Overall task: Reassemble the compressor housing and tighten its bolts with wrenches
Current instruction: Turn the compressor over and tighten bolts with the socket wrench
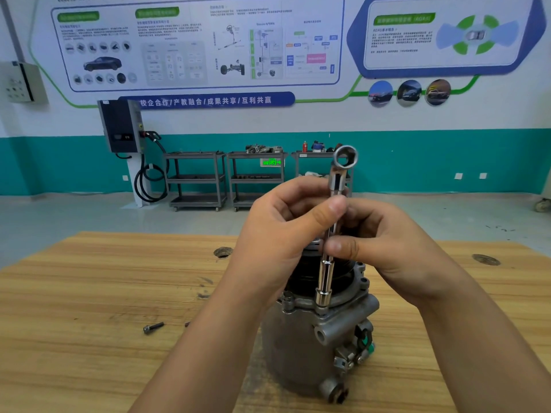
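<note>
We are holding the socket wrench [326,275] upright with both hands. Our left hand [280,234] is pinching its shaft high up, thumb pressed on the near side and fingers curled behind. Our right hand [396,242] is pinching it just below, thumb tip on the shaft. The wrench's lower socket is sitting on the flange [343,298] of the compressor housing [298,347], directly beneath our hands, and its upper socket is opening toward us above them. The housing is standing upright on the wooden table [89,293], near the middle. A loose bolt [153,327] is lying on the table left of the housing, well apart from both hands.
</note>
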A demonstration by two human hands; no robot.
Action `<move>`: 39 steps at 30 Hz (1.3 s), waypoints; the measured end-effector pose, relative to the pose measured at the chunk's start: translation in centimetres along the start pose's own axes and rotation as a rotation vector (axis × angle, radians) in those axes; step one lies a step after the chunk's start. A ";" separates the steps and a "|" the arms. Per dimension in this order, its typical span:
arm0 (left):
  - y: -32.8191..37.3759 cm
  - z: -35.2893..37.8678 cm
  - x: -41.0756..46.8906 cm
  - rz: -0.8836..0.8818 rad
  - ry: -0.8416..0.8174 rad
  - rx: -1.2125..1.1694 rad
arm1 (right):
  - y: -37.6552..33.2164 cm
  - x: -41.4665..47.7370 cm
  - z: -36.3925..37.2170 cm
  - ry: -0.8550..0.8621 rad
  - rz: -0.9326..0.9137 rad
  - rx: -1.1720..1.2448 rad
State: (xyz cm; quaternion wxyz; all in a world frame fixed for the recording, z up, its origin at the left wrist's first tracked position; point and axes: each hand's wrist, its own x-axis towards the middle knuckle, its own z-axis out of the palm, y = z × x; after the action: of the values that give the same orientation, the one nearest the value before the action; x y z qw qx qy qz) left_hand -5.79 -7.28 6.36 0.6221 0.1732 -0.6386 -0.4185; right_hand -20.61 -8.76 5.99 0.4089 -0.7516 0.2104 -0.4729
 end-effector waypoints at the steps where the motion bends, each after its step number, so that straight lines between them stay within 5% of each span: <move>1: 0.0 0.0 0.0 0.004 -0.007 0.004 | 0.0 0.0 0.1 0.000 -0.002 0.004; 14: 0.5 0.0 -0.1 -0.056 -0.045 -0.030 | -0.2 -0.1 0.0 -0.058 0.018 0.112; 39: 0.2 0.1 -0.1 -0.012 -0.012 0.052 | -0.4 -0.1 0.2 -0.007 0.007 -0.056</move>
State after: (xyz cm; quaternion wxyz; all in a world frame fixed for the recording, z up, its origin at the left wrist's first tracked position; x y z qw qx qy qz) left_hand -5.77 -7.05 6.47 0.6109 0.1906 -0.6520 -0.4067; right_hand -20.51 -8.36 6.19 0.3902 -0.7637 0.2247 -0.4627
